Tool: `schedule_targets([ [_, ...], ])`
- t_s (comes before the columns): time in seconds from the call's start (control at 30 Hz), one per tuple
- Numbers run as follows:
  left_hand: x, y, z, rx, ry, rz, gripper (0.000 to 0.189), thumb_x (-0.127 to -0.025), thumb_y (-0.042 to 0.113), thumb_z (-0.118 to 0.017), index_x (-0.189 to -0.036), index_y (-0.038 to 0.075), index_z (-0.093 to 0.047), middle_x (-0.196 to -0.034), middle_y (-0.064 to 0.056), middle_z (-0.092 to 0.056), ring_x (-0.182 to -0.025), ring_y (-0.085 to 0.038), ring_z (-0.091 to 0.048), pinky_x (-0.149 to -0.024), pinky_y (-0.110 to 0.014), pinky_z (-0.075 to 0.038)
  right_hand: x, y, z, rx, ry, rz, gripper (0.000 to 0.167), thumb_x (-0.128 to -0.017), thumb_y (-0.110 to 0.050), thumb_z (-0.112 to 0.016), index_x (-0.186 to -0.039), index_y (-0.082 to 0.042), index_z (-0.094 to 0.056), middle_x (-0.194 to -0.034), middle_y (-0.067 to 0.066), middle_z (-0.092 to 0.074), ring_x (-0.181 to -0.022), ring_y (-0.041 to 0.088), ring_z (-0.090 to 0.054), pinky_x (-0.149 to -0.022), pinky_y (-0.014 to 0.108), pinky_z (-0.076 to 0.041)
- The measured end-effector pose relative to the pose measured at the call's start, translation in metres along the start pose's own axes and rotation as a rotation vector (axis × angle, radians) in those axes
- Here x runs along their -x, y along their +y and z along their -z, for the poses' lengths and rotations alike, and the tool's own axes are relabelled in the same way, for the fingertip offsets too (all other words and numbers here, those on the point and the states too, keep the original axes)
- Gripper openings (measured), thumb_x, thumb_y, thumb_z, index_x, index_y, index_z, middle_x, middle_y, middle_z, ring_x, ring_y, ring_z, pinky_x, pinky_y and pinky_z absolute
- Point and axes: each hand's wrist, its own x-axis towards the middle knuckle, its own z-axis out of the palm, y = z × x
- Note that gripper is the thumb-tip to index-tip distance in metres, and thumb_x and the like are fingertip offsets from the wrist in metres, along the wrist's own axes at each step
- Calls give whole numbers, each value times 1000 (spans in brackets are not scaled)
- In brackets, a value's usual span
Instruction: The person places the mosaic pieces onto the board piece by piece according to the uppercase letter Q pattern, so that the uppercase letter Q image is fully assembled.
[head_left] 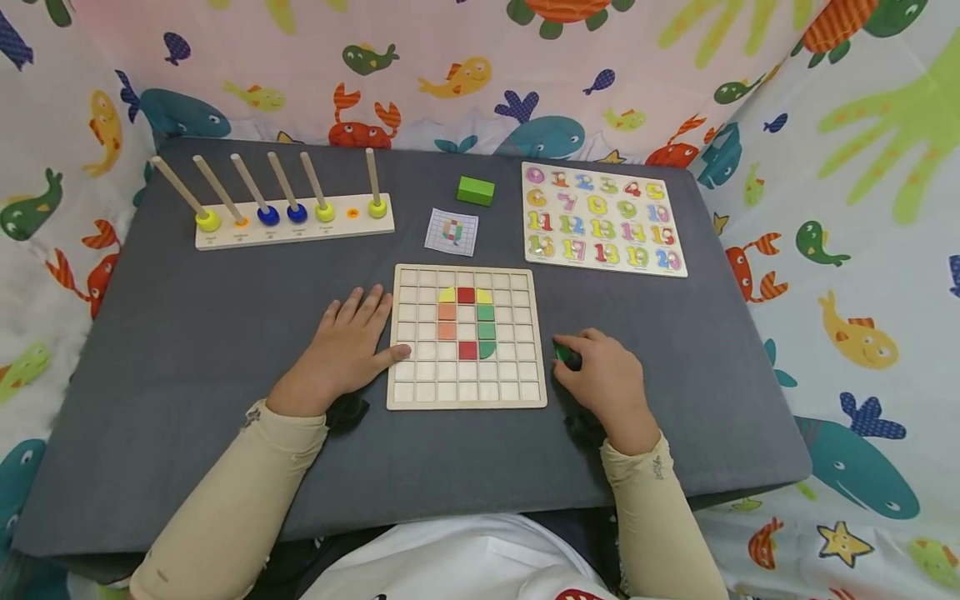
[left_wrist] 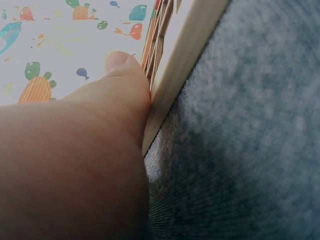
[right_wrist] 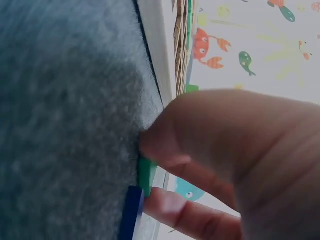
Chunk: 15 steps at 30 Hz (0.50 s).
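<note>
A wooden grid board (head_left: 426, 371) lies mid-table, with red, yellow, orange and green tiles forming a ring in its cells. My left hand (head_left: 347, 343) rests at the board's left side, fingers straight on the cloth and thumb over the rim. To the right of the board, my right hand (head_left: 606, 377) pinches a green tile (right_wrist: 145, 176) between thumb and finger, low over the table. A blue piece (right_wrist: 131, 212) shows beside the green one in the right wrist view; in the head view the hand mostly hides this spot.
Behind the board lie a printed pattern card (head_left: 438, 235) and a green block (head_left: 476, 191). A peg stacker (head_left: 300, 232) with coloured beads stands at back left. On the back right is a number puzzle board (head_left: 547, 237). Printed fabric surrounds the grey table (head_left: 225, 350).
</note>
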Motion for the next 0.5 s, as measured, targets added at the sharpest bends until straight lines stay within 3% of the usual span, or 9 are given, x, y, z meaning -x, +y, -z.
schedule_targets([
  [0.2,2,2,1,0,-7,7,97,-108,66,-48,-172,4,-8,-178,-17,-2,-163,-41,3,-127,-62,1,-1,-11,6,-25,35,16,41,-91,-22,-82,-130,-13,-79,-113,9,-77,-81,26,-69,-56,41,-53],
  [0.33,3,1,1,-4,-5,15,98,-107,66,-49,-172,4,-8,-178,-17,-2,-163,-40,3,-127,-62,1,-9,-34,14,-59,93,147,33,-90,-24,-87,-121,-11,-82,-109,7,-79,-84,25,-71,-57,42,-55],
  [0.5,2,1,3,9,10,11,99,-106,67,-51,-172,5,-10,-178,-16,-4,-163,-40,1,-128,-62,1,-22,-70,19,-43,58,352,20,-90,-25,-88,-108,-15,-86,-108,3,-80,-93,23,-73,-62,40,-57],
])
